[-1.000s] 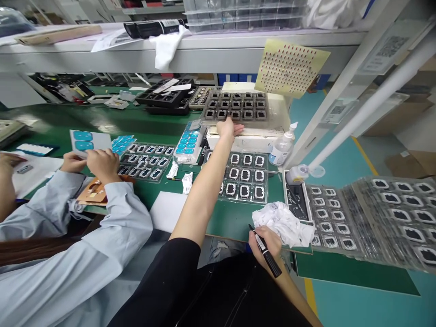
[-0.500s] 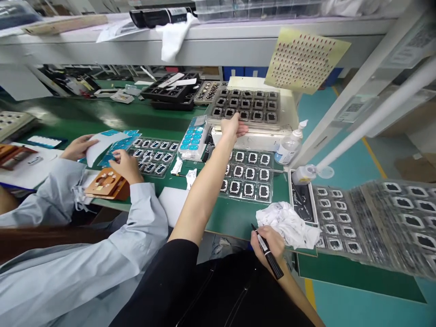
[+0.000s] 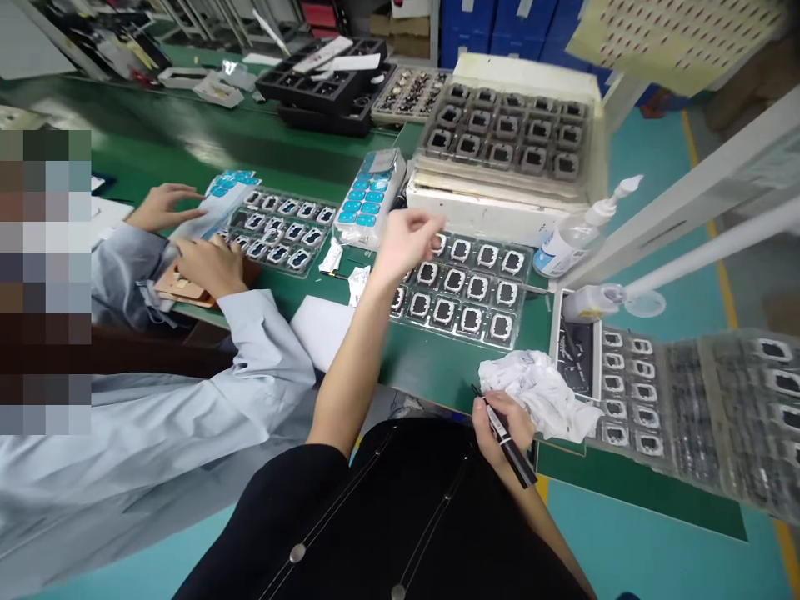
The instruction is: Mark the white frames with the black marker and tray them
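My left hand (image 3: 405, 240) hovers over the near left end of a clear tray of small black framed parts (image 3: 466, 290) on the green bench; its fingers are loosely bent and apart, with nothing in them. My right hand (image 3: 502, 423) rests at the bench's near edge, closed around a black marker pen (image 3: 511, 448) that points down toward me. A crumpled white cloth (image 3: 538, 392) lies just right of that hand. Behind the tray, a stack of similar trays (image 3: 507, 133) sits on a white box (image 3: 475, 218).
A co-worker in pale blue sleeves on my left handles blue sticker sheets (image 3: 218, 200) beside another parts tray (image 3: 281, 227). A blue sticker pack (image 3: 366, 200), a clear pump bottle (image 3: 572, 242) and a small dispenser (image 3: 591, 302) stand nearby. Overlapping trays (image 3: 693, 400) fill the right.
My left hand has come off the stacked trays on the white box and drawn back toward me over the near tray. The view has tipped downward. My right hand keeps the marker.
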`<state>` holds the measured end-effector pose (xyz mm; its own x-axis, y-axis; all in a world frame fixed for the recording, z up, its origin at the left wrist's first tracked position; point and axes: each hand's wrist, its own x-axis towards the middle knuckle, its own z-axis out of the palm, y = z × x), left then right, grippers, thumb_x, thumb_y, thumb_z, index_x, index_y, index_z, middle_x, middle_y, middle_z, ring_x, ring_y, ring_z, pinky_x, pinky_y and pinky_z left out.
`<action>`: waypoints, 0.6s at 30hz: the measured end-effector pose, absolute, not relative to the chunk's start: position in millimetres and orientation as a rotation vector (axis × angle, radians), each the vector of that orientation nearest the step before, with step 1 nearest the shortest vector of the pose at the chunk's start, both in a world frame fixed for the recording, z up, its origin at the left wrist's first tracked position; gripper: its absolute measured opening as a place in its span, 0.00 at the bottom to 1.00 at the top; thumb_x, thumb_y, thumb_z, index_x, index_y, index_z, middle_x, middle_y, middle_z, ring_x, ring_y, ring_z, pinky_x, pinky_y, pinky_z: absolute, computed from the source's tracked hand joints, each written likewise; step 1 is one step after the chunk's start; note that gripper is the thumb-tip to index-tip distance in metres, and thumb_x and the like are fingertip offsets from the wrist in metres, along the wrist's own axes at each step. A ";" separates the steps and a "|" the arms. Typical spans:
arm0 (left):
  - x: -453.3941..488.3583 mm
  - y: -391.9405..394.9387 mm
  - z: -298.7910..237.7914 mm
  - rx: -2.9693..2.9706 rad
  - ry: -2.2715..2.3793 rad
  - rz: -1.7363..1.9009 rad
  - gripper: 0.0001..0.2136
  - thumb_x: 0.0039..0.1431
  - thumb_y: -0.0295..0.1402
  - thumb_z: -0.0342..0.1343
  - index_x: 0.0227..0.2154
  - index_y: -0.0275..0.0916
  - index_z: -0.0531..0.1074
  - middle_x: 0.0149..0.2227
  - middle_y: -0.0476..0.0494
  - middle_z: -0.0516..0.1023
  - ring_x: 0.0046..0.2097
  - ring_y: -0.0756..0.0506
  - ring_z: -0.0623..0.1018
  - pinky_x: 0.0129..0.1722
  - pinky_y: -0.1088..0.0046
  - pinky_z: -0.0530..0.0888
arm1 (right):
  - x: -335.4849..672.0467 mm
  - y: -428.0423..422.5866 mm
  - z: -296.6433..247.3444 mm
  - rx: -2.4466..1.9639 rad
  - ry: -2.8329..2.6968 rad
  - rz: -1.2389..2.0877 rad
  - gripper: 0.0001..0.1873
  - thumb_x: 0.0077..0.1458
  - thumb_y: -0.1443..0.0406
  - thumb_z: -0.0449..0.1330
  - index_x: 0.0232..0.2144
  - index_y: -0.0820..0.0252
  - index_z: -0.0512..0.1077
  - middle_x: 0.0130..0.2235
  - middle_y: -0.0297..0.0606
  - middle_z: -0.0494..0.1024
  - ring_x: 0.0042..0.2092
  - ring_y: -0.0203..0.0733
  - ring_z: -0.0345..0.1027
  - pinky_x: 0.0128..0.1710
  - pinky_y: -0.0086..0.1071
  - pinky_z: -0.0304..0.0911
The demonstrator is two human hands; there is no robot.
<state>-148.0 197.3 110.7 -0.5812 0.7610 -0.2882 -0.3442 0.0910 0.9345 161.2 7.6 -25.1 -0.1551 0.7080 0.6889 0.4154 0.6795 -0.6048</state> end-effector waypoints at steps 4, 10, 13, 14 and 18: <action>-189.9 105.3 82.3 1.110 2.219 1.241 0.11 0.66 0.34 0.79 0.30 0.44 0.84 0.31 0.44 0.82 0.44 0.37 0.86 0.53 0.63 0.81 | 162.3 5.0 -22.8 -0.911 -1.771 0.380 0.11 0.72 0.72 0.75 0.49 0.49 0.84 0.39 0.37 0.93 0.38 0.52 0.93 0.42 0.45 0.95; -186.0 70.3 31.7 1.352 2.462 0.787 0.10 0.66 0.37 0.79 0.45 0.46 0.85 0.44 0.39 0.86 0.53 0.29 0.87 0.60 0.52 0.82 | 161.7 1.2 -18.8 -0.896 -1.740 0.396 0.13 0.71 0.72 0.75 0.52 0.50 0.84 0.40 0.36 0.92 0.38 0.52 0.93 0.40 0.46 0.95; -172.7 72.2 15.7 1.349 2.480 0.835 0.12 0.71 0.34 0.74 0.55 0.44 0.85 0.50 0.35 0.86 0.57 0.28 0.87 0.64 0.50 0.83 | 161.6 -0.2 -14.1 -0.908 -1.765 0.426 0.14 0.71 0.72 0.75 0.53 0.50 0.84 0.39 0.36 0.92 0.38 0.53 0.93 0.40 0.48 0.96; -170.4 72.1 12.6 1.342 2.479 0.850 0.14 0.72 0.33 0.73 0.57 0.44 0.85 0.51 0.34 0.85 0.57 0.28 0.87 0.65 0.49 0.83 | 161.2 -0.6 -12.7 -0.914 -1.765 0.432 0.13 0.71 0.72 0.74 0.53 0.50 0.84 0.38 0.36 0.92 0.38 0.54 0.93 0.39 0.49 0.96; -173.2 66.0 7.7 1.380 2.429 0.893 0.16 0.74 0.33 0.69 0.62 0.44 0.86 0.52 0.34 0.84 0.56 0.27 0.86 0.66 0.46 0.83 | 157.9 -1.6 -7.7 -0.923 -1.736 0.451 0.12 0.73 0.71 0.73 0.52 0.49 0.83 0.36 0.34 0.90 0.36 0.53 0.92 0.37 0.48 0.94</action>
<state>-173.2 66.0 7.7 -0.5404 0.8340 0.1114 0.7077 0.3788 0.5964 157.9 -1.6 -7.7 -0.1317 0.7654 0.6299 0.3620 0.6287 -0.6882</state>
